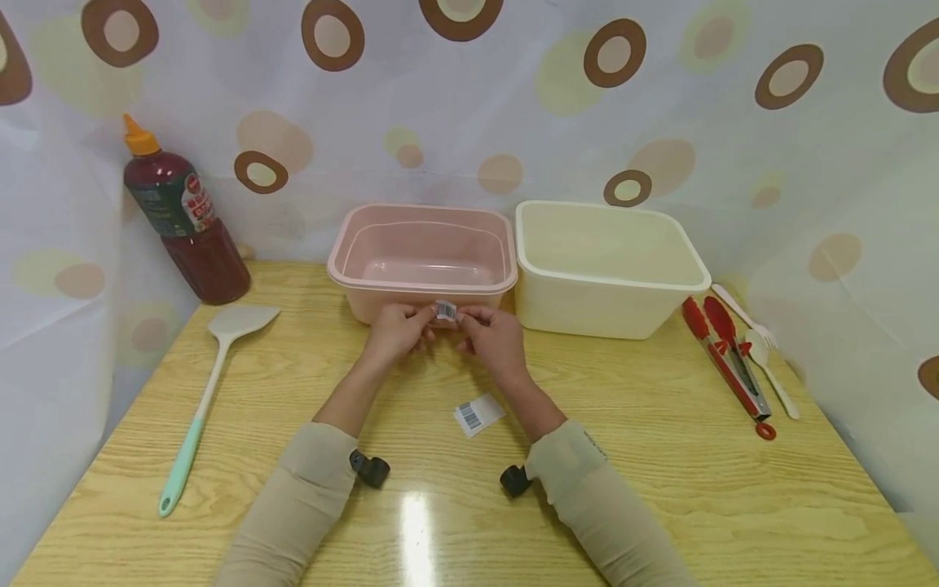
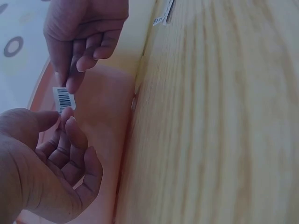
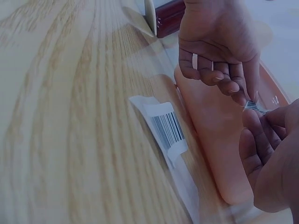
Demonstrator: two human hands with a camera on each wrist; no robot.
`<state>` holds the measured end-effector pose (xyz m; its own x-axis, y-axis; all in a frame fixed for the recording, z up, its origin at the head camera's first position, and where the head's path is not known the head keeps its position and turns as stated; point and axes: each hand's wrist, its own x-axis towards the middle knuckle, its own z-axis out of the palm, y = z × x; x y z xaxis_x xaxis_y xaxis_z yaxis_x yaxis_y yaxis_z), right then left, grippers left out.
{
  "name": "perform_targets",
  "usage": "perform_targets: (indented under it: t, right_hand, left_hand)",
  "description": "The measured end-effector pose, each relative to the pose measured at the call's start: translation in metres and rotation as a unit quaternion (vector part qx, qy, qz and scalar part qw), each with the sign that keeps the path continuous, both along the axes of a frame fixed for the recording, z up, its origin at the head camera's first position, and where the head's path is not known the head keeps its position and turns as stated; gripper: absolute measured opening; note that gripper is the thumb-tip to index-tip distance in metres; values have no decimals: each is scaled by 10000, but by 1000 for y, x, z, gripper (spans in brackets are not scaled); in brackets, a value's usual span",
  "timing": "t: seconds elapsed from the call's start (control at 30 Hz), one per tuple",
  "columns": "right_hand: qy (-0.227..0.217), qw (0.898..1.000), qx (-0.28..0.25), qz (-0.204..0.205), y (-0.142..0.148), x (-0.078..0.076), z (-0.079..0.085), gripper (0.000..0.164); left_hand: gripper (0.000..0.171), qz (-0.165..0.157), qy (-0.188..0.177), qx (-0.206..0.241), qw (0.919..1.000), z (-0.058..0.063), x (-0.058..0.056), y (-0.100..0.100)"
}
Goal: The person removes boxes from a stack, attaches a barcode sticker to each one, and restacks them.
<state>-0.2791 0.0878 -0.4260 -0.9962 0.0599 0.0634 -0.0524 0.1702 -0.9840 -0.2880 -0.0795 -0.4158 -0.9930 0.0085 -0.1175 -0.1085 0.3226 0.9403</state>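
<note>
Between both hands is a small white barcode sticker (image 1: 446, 310), held up at the front wall of the pink bin (image 1: 421, 289). My left hand (image 1: 397, 333) pinches its left end between thumb and forefinger. The other end is pinched by my right hand (image 1: 496, 342). In the left wrist view the sticker's black bars (image 2: 64, 98) face the camera, with the remaining fingers of both hands loosely curled. On the wooden table, between the forearms, lies a white backing paper (image 1: 490, 408) with a second barcode label (image 3: 168, 130) on it.
A cream bin (image 1: 587, 302) stands right beside the pink one. At left are a red sauce bottle (image 1: 220, 265) and a spatula (image 1: 209, 391) with a mint handle. Red tongs (image 1: 726, 367), a white fork (image 1: 741, 314) and a white spoon (image 1: 773, 379) lie at right.
</note>
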Motion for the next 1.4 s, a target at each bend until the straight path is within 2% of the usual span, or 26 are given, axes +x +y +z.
perform_targets:
  t: [0.27,0.57,0.93,1.4]
  right_hand:
    - [-36,9999,78,64,-1,-1,-1,22]
    - [26,9999,97,37,-1,3,1,23]
    - [-422,9971,-635,-8,2,0,-7,24]
    - [-483,9962,-727,-28,4,-2,-8,25]
  left_hand:
    - [46,-25,-63,212,9998,0,0,0]
    - [38,21,-7,333,9994,2,0,2]
    - [28,52,158,433,9989,4,3,6]
    - [26,146,230,538,9982,3,3,8]
